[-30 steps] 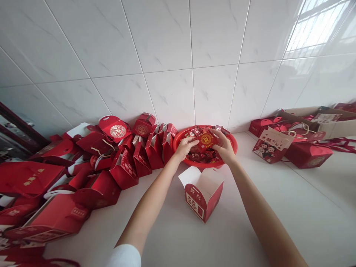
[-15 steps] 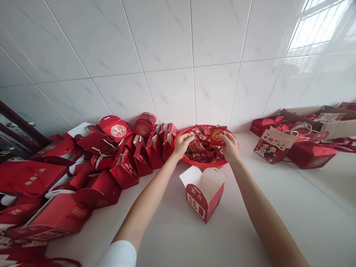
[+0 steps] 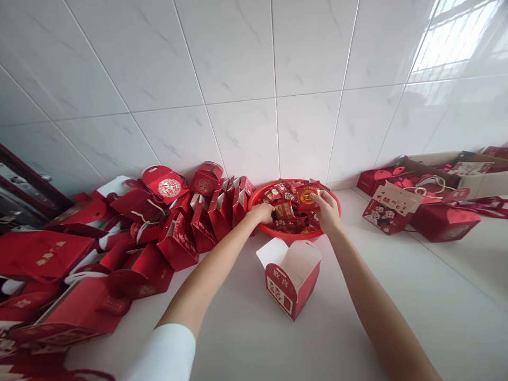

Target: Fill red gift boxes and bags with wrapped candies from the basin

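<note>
A round red basin (image 3: 337, 206) stands against the wall, filled with wrapped sweets (image 3: 291, 225) in red and gold wrappers. My right hand (image 3: 328, 209) pinches a red candy packet (image 3: 307, 197) with a gold round emblem, over the basin's right side. At the left rim my left hand (image 3: 262, 213) reaches in, its fingers curled down among the sweets; what they grip is hidden. A gold-and-red packet (image 3: 283, 210) lies right by those fingertips. In front of the basin, an open red gift box (image 3: 291, 283) with white inner flaps stands upright on the white surface.
Many red gift boxes (image 3: 177, 241) crowd the left side, some folded shut. To the right are several more red boxes (image 3: 444, 219), a box with a cartoon couple (image 3: 383, 211) and an open cardboard carton (image 3: 488, 182). A tiled wall (image 3: 242, 132) rises behind.
My left hand has dropped lower into the basin, fingers now curled down among the sweets. My right hand still holds the packet, shifted slightly left and tilted.
</note>
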The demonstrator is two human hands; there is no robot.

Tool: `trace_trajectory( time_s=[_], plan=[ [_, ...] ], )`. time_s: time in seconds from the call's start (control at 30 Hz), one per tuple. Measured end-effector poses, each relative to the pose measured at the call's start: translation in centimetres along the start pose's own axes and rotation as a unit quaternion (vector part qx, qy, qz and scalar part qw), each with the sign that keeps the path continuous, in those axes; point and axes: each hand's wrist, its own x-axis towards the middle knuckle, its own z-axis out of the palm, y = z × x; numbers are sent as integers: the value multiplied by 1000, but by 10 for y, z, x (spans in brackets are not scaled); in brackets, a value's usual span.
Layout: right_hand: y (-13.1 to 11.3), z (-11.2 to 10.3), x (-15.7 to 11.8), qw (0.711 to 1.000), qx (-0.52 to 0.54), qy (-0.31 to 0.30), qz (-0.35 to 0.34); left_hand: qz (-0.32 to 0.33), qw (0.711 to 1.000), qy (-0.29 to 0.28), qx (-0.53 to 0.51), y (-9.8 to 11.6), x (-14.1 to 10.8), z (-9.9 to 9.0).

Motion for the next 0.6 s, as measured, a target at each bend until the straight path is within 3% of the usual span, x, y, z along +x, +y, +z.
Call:
trace_trajectory(
  time_s=[0.13,0.3,0.6],
  plan=[
    [-3,2,-2,1000,13,2,9,20,999,23,-21,0,1,4],
    [-4,2,-3,1000,12,-11,-1,52,986,96,-124,-10,-2,7],
    [-3,2,-3,1000,13,-6,-8,79,910,202,-355,-19,5,12]
  ],
)
